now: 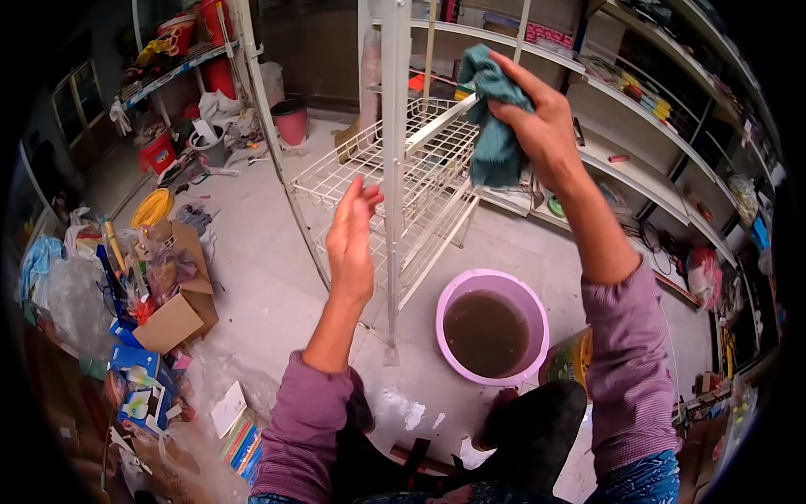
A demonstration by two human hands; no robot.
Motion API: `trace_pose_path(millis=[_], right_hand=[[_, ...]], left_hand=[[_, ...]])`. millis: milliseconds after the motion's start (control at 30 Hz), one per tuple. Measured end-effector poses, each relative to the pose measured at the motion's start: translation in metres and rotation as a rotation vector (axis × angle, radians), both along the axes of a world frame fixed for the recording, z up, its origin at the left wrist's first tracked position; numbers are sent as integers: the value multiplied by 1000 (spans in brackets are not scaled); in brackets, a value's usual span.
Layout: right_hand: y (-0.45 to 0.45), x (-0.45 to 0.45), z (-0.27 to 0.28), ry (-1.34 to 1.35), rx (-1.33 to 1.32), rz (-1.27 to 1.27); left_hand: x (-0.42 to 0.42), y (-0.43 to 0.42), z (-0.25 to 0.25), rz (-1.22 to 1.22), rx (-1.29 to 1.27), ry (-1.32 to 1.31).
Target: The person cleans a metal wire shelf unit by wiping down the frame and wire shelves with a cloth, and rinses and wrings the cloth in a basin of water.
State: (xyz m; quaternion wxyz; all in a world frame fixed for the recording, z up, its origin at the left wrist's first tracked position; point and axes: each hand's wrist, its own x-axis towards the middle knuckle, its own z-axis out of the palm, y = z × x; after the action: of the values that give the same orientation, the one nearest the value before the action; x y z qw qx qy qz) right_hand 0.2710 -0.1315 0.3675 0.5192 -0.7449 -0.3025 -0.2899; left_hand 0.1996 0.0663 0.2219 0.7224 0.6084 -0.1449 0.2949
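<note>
Teal, crumpled cloth (pixel 494 151) hung pinched between the right hand's (pixel 547 126) thumb and fingers. The left hand's (pixel 349 244) fingers lay close together.

A crumpled teal cloth (pixel 497 126) hangs from the right hand (pixel 541 130) against the white metal rack (pixel 437 130).

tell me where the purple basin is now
In the head view, the purple basin sits right of centre on the floor, just in front of the person's knees.

couple of red buckets (pixel 157 154) upper left, some yellow coil (pixel 152 208) at left, open cardboard box (pixel 173 322) below it, cluttered shelves (pixel 642 179) upper right
</note>
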Motion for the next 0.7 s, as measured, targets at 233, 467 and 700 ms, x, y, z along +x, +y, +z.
trace_pose_path(millis=[233,467,700], right_hand=[[15,-40,-76,-83,98,94],[63,-62,-189,-329,-178,2],[48,-90,-307,81,-191,-80]], left_hand=[[-28,38,-97,111,-350,315],[-19,52,-107,92,-543,470],[-16,55,-103,111,-482,475]])
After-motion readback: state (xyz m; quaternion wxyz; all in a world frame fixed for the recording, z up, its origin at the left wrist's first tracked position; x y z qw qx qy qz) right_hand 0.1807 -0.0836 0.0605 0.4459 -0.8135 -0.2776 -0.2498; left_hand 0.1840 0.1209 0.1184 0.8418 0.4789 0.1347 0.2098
